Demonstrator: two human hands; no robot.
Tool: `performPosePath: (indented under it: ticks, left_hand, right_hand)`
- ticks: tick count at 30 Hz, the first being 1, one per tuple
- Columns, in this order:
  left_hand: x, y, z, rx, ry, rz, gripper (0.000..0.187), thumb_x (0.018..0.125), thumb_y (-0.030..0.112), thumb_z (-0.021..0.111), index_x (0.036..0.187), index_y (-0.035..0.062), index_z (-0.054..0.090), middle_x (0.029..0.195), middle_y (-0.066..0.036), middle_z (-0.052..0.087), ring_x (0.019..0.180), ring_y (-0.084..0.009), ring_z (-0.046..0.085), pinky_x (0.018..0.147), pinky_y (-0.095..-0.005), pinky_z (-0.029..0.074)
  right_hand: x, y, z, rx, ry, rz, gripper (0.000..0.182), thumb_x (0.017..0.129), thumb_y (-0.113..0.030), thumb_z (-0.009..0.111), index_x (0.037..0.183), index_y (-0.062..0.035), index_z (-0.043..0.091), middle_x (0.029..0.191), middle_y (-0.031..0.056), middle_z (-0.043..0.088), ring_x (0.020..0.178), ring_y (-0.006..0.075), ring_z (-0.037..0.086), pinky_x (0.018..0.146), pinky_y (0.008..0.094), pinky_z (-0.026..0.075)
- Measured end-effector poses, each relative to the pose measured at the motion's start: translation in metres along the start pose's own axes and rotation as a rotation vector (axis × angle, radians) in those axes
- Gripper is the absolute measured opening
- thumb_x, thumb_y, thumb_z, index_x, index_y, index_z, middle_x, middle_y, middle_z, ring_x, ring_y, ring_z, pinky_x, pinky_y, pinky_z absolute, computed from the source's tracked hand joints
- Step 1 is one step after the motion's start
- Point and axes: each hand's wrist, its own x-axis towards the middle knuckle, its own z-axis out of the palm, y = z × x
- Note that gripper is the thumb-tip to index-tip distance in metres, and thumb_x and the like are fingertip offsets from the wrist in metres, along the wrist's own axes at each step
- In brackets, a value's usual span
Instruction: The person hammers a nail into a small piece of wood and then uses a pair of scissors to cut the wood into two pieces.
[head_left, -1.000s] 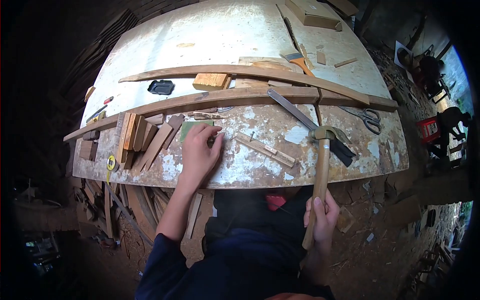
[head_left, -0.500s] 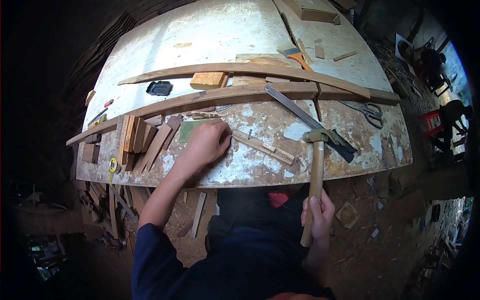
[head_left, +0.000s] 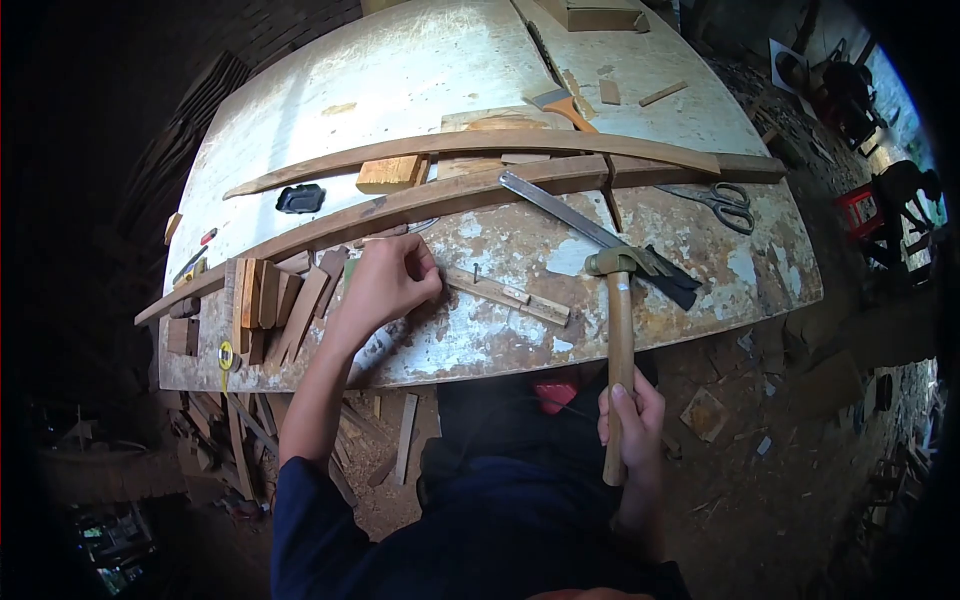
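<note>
My right hand (head_left: 636, 420) is wrapped round the wooden handle of a hammer (head_left: 620, 330); its head rests at the bench's front right, over the dark end of a long metal tool (head_left: 565, 210). My left hand (head_left: 388, 282) is in a pinch at the left end of a narrow wood strip (head_left: 540, 305). Whatever its fingertips hold, if anything, is too small or hidden to name. A nail (head_left: 476, 272) stands upright in the strip, and a small wood piece (head_left: 516, 295) lies on top. Behind my left hand a green sheet (head_left: 349, 270) is mostly covered.
Two long curved wood bars (head_left: 400, 205) cross the worn bench (head_left: 420, 90). Several wood blocks (head_left: 262, 290) and a yellow tape measure (head_left: 228, 355) are at the left. Scissors (head_left: 730, 207) lie at the right, a brush (head_left: 565, 105) farther back. Offcuts (head_left: 405, 440) litter the floor.
The whole view has shifted slightly. My left hand has turned a little, showing a gap between thumb and finger, and covers more of the green sheet. The right hand keeps its hold on the hammer.
</note>
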Motion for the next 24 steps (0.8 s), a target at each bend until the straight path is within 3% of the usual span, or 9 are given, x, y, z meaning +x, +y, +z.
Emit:
performPosePath:
  ticks: [3,7,11,17,24]
  left_hand:
    - [-0.008,0.010,0.005,-0.127,-0.010,0.023,0.008,0.091,0.006,0.074,0.095,-0.0007,0.074,0.080,-0.009,0.076,0.071,-0.0154,0.074,0.069,-0.0318,0.058]
    - [-0.019,0.022,0.013,-0.212,-0.052,0.156,0.013,0.099,0.002,0.066,0.105,-0.0012,0.077,0.095,-0.009,0.074,0.076,-0.0145,0.074,0.072,-0.0316,0.058]
    - [-0.021,0.029,0.022,-0.228,-0.092,0.207,0.021,0.099,0.005,0.070,0.114,0.0007,0.084,0.094,-0.010,0.074,0.077,-0.0169,0.076,0.074,-0.0310,0.059]
    - [-0.021,0.034,0.036,-0.232,-0.014,0.194,0.017,0.095,0.007,0.075,0.107,-0.0015,0.085,0.091,-0.010,0.076,0.078,-0.0170,0.078,0.073,-0.0301,0.061]
    - [-0.019,0.041,0.043,-0.252,0.036,0.277,0.019,0.093,0.004,0.080,0.110,-0.0006,0.085,0.093,-0.011,0.078,0.075,-0.0180,0.078,0.070,-0.0302,0.062]
  right_hand:
    - [0.000,-0.001,0.000,0.000,-0.001,0.003,0.038,0.116,-0.018,0.053,0.145,0.0064,0.057,0.080,0.0063,0.061,0.049,0.0088,0.055,0.043,0.0225,0.044]
    - [0.000,-0.002,0.000,0.016,-0.009,0.007,0.037,0.115,-0.018,0.054,0.144,0.0063,0.057,0.079,0.0063,0.061,0.049,0.0090,0.055,0.043,0.0228,0.044]
    - [0.001,-0.002,0.001,0.002,-0.004,0.005,0.037,0.115,-0.018,0.054,0.144,0.0063,0.057,0.079,0.0062,0.061,0.049,0.0089,0.055,0.043,0.0229,0.044]
    - [0.000,-0.001,0.001,0.012,-0.003,0.000,0.038,0.115,-0.017,0.053,0.144,0.0062,0.057,0.079,0.0062,0.061,0.049,0.0085,0.055,0.043,0.0229,0.044]
    - [0.000,-0.003,-0.002,0.039,-0.018,0.022,0.043,0.114,-0.011,0.055,0.152,0.0077,0.055,0.081,0.0025,0.061,0.052,0.0066,0.055,0.045,0.0230,0.046]
